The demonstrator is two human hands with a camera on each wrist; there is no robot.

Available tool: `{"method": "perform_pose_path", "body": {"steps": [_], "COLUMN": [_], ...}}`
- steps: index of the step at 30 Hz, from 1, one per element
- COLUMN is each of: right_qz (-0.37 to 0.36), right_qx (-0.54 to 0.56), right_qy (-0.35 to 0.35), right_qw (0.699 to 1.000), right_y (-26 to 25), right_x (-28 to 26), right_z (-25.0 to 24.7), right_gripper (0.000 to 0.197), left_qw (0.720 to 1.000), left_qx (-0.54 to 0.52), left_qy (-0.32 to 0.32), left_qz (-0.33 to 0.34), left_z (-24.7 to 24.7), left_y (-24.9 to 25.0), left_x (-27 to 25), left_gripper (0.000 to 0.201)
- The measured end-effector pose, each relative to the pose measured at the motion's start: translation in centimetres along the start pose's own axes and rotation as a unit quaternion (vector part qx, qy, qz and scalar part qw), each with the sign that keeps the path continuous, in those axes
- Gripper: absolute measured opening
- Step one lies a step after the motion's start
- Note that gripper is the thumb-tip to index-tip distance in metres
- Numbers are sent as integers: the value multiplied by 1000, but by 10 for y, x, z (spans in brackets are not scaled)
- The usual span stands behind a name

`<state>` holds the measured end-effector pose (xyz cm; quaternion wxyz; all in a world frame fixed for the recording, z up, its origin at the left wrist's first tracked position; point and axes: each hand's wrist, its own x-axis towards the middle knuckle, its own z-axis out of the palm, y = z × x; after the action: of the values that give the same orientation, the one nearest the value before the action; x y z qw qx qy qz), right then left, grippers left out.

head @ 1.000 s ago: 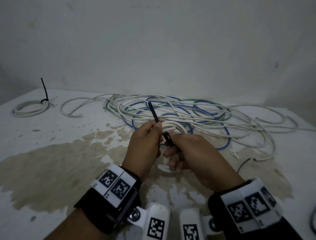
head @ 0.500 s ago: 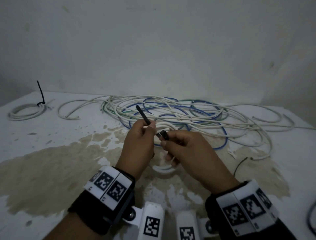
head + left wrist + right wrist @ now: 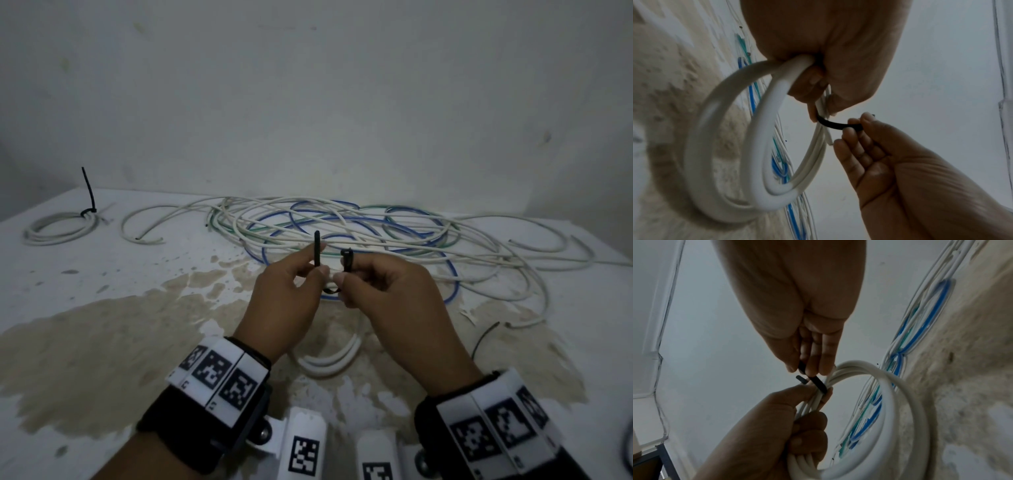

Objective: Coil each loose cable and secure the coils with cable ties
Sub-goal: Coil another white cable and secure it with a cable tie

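White coil (image 3: pixel 329 359) held above table (image 3: pixel 102 342), hanging below both hands. Left hand (image 3: pixel 287 308) grips coil bundle, pinches black tie (image 3: pixel 318 253) tail, pointing up. Right hand (image 3: pixel 387 301) pinches tie's head end, also upright. Tie loops under the bundle between them.

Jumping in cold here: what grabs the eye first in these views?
Mid-table, the left hand and right hand each pinch an end of a black cable tie looped under a white coil. Behind them sprawls a tangle of loose cables.
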<state>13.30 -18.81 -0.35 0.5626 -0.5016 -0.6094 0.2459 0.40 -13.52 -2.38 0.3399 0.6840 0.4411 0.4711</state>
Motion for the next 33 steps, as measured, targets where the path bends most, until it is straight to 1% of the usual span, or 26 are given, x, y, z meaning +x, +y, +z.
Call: {"method": "perform_pose_path", "body": {"steps": [2, 4, 6, 7, 12, 15, 20, 27, 33], "right_qz": [-5, -2, 7, 7, -16, -37, -43, -65, -64], "right_qx": [-15, -18, -26, -38, -70, -79, -80, -86, -74], "right_qy": [17, 39, 61, 67, 95, 93, 74, 100, 86], "right_qw": [1000, 999, 998, 997, 993, 992, 993, 989, 991], "right_y": [0, 2, 5, 6, 5, 5, 7, 8, 7], "right_x": [0, 0, 1, 1, 1, 0, 0, 0, -2], "right_z": [1, 0, -2, -3, -3, -3, -2, -1, -1], "right_gripper": [24, 23, 34, 34, 24, 24, 22, 20, 21], "left_qw": [999, 999, 999, 999, 998, 998, 996, 996, 996], "left_qx": [28, 35, 37, 39, 46, 49, 65, 62, 61], "left_qy": [-10, -4, -1, -3, -17, -19, -32, -38, -29], "left_qz": [13, 15, 19, 20, 26, 38, 52, 53, 60], "left_z": [-1, -2, -2, -2, 0, -1, -1, -1, 0], "left_y": [0, -1, 0, 1, 6, 6, 4, 7, 4], "left_x": [-1, -1, -1, -2, -4, -5, -5, -6, -6], "left_gripper": [37, 29, 23, 23, 23, 23, 24, 25, 24]}}
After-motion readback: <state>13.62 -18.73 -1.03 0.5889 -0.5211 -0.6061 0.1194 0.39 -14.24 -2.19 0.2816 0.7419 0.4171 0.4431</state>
